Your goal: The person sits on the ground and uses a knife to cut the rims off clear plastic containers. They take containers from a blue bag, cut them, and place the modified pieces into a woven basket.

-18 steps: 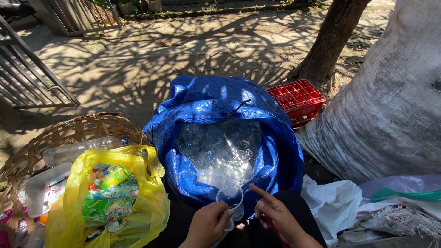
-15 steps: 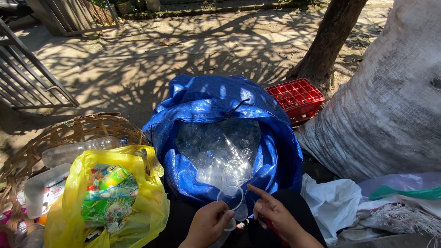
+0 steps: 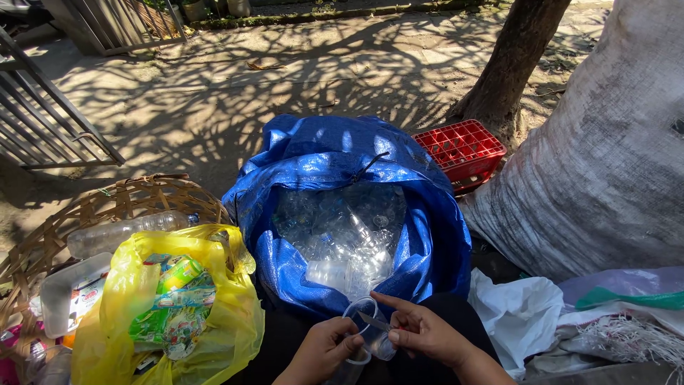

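At the far right a big white woven sack is seen, and beside it a tree trunk with a red plastic crate at its foot. In the middle a large blue sack stands open, and it is filled with clear plastic cups and bottles. At the near left a woven basket carries a clear bottle, and a yellow plastic bag with colourful wrappers is set against it. A white bag lies at the near right.

At the near edge, just in front of the blue sack, a clear plastic cup is held at its rim by the left hand, whose grip is closed on it. A small blade is pinched in the right hand and is laid against the cup. The cup is judged to be very light, thin and easily crushed, also a little slippery; the stiffer rim seems the best place to take hold.
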